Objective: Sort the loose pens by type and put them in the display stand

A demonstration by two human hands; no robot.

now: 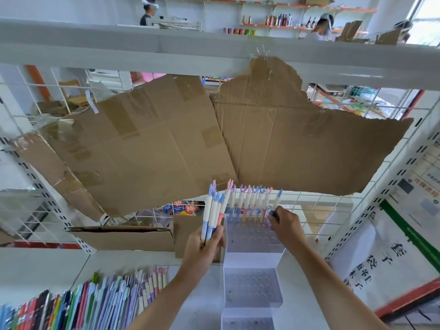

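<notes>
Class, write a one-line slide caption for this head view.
Left hand holds a pen bundle; right hand brings one pen to the display stand.

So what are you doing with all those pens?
A person is sorting pens into a clear display stand on a shelf. The left hand grips a bunch of pens with blue tips. The right hand pinches a single pen at the right end of the back row of pens already standing in the stand. The lower tiers look mostly unfilled.
</notes>
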